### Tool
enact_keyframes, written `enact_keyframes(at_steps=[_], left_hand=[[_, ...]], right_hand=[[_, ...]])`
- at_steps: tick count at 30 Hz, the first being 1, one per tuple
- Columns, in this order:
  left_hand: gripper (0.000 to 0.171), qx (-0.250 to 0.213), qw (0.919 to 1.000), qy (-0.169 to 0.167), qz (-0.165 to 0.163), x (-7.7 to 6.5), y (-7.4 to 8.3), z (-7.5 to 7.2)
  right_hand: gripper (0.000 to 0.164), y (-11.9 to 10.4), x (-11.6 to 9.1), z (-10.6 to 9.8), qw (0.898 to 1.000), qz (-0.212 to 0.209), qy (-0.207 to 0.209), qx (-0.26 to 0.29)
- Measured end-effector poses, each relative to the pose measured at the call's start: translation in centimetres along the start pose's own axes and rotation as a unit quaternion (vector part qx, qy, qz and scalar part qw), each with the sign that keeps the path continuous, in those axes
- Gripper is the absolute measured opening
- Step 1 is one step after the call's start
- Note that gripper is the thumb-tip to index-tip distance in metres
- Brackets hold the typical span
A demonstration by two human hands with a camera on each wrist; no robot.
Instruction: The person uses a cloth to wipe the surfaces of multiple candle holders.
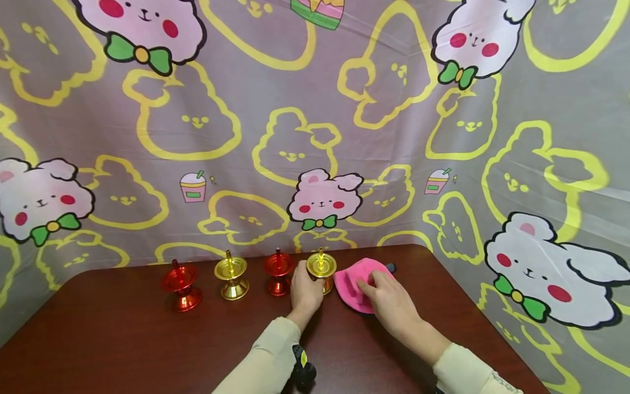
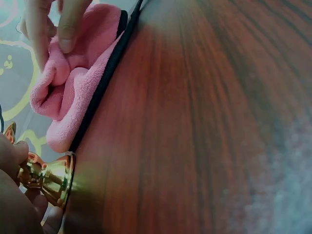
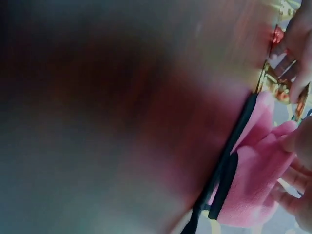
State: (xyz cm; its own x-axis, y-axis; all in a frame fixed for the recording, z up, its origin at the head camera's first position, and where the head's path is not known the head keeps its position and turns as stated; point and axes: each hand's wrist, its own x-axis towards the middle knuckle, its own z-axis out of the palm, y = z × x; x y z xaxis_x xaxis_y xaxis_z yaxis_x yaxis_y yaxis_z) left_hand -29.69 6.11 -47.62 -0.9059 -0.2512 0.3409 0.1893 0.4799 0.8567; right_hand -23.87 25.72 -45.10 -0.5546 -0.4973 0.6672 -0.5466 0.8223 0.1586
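My left hand grips the gold candle holder at the right end of a row, with its fingers around the stem. The holder stands upright on the table; its flared gold base shows in the left wrist view. Just right of it lies a pink plush cloth with a dark edging. My right hand pinches a raised fold of this cloth between thumb and fingers. The bunched cloth fills the lower right of the right wrist view.
Left of the held one stand a red candle holder, a gold one and another red one, spaced along the back of the brown table. A patterned curtain hangs behind the table and along its right side.
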Motion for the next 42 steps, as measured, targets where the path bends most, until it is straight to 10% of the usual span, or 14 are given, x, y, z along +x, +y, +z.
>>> enact_keyframes(at_steps=[14,31,37,42], left_hand=[[0.045,0.0,0.9998,-0.016,-0.008,-0.2,0.4,0.3],[0.045,0.013,0.9991,-0.039,-0.014,-0.1,-0.3,0.0],[0.062,-0.005,0.9919,-0.126,0.012,-1.7,-0.7,-2.6],[0.064,0.028,0.9659,-0.244,0.083,-4.4,-1.2,-7.8]], right_hand=[[0.032,-1.7,-1.3,-0.8,0.986,0.053,-0.146,0.06],[0.043,-0.7,-1.7,-0.6,0.98,0.085,-0.174,0.05],[0.043,-0.4,-1.4,-0.5,0.977,0.088,-0.184,0.058],[0.034,0.4,-1.4,-0.8,0.976,0.111,-0.175,0.07]])
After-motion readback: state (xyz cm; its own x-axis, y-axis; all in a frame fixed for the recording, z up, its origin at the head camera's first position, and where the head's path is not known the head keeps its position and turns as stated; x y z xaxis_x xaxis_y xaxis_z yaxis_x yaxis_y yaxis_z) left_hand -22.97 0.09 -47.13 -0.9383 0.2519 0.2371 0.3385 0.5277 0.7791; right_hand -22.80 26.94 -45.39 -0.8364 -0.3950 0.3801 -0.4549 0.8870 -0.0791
